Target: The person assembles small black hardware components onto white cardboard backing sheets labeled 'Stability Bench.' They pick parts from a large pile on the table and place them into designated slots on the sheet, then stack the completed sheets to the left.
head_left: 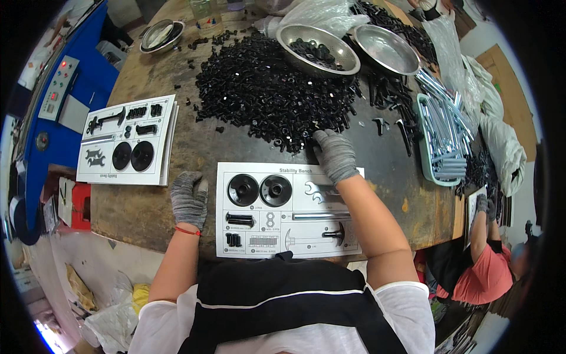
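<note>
The right hand (337, 157) rests — fingertips by the black fasteners (262, 88).

From my remote station I can make out a black printed title (296, 171) heading the white parts sheet (287, 207), small captions beneath its pictured parts, and an upside-down title along the lower edge of the left-hand sheet stack (159, 133).

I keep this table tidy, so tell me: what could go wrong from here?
The right hand is at the edge of the heap of small black parts and might knock some loose. Metal rods in the pale green tray lie heaped at odd angles and could slide out.
</note>
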Action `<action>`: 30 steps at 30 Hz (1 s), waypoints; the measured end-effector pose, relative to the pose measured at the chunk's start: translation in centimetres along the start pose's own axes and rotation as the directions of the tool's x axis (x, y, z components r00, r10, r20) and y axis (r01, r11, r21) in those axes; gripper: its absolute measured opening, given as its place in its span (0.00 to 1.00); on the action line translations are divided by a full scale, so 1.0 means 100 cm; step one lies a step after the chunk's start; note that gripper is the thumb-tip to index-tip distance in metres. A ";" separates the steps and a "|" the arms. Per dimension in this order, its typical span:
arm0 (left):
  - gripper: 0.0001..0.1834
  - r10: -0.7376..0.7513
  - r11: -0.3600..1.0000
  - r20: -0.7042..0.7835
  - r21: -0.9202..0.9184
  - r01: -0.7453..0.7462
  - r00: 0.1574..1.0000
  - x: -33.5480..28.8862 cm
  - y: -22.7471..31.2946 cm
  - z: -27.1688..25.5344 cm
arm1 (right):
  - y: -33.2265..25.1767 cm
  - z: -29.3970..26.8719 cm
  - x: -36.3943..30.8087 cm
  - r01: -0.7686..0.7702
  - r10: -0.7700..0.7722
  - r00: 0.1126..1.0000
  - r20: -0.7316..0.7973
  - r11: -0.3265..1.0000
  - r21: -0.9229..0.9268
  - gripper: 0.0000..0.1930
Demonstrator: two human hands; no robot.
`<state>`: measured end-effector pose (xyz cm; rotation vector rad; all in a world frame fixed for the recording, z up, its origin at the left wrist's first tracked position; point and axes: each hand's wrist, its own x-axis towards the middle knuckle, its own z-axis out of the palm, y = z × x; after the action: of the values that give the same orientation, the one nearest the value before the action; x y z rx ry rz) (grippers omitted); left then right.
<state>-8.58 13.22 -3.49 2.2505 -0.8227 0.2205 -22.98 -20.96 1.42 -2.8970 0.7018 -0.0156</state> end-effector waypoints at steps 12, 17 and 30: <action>0.10 -0.009 1.000 -0.002 0.006 0.009 1.000 0.006 0.002 0.002 | 0.009 0.005 -0.013 -0.214 0.266 0.959 -0.102 0.909 0.358 0.12; 0.09 -0.025 1.000 0.027 0.002 0.025 0.999 0.006 0.002 0.001 | 0.010 -0.004 0.011 -0.207 0.214 0.973 -0.081 0.974 0.088 0.13; 0.08 -0.073 0.992 0.034 -0.099 0.076 0.997 0.008 0.009 -0.001 | 0.014 -0.005 -0.032 -0.194 0.123 0.966 0.227 0.925 0.327 0.14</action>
<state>-8.51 12.43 -2.66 2.1904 -0.7474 0.1082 -26.49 -20.85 1.79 -2.4558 0.8037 0.1576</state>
